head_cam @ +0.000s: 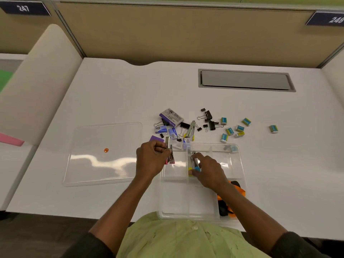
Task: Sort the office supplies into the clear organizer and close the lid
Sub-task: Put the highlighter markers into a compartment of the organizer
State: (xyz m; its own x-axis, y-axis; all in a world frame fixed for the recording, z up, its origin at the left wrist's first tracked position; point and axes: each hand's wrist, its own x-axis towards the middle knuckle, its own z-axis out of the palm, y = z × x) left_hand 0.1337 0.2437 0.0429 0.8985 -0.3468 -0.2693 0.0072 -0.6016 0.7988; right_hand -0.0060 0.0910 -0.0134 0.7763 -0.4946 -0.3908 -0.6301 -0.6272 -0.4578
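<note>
The clear organizer (240,164) stands open near the desk's front edge, with its lid (104,164) lying flat to the left. My left hand (150,161) grips a pink stapler (170,157) at the organizer's left rim. Inside a middle compartment, my right hand (208,170) holds a stapler with yellow and blue ends (195,164). Behind the organizer lie another stapler (190,129), black binder clips (208,116), blue staple boxes (161,129), a purple box (171,117) and small erasers (229,131). An orange and black item (230,200) fills the organizer's front right compartment.
A small orange dot (106,150) shows on the lid. One eraser (273,129) lies apart at the right. A grey cable hatch (245,80) is set into the back of the white desk (111,94). Padded partitions enclose the desk behind and at the left.
</note>
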